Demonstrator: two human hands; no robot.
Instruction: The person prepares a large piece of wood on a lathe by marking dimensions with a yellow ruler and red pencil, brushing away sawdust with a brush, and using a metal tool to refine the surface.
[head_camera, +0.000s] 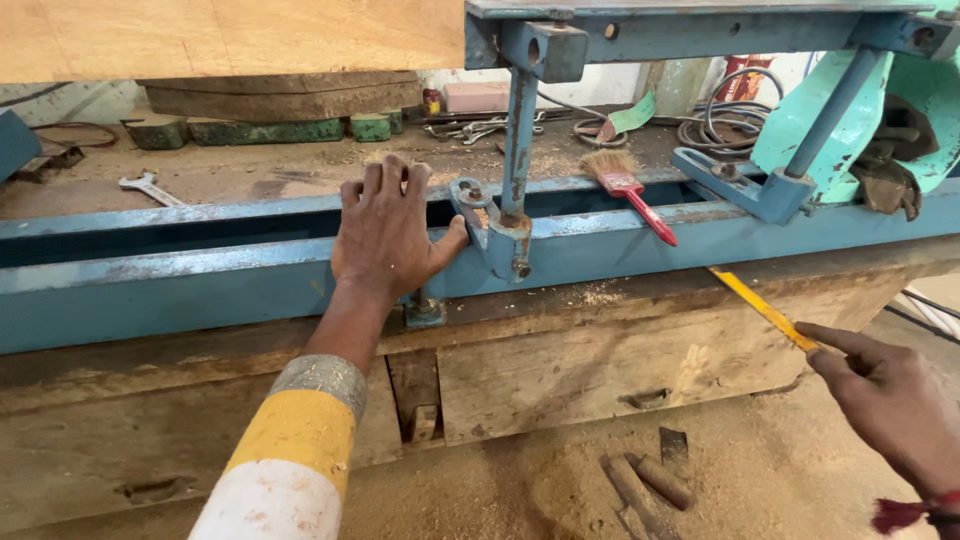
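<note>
Yellow ruler (765, 310) slants up-left from our right hand (885, 405), fingers pinching its near end against the worktop (560, 350), while our left hand (385, 235) lies spread on the blue rail (200, 275).

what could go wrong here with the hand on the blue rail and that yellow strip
The left hand rests on the blue rail right against the metal bracket, so a shift of the bracket could pinch the thumb. The right hand holds only the end of the yellow strip, which could slip off the bench edge. Loose wood pieces lie in the sawdust below, a possible trip hazard.
</note>
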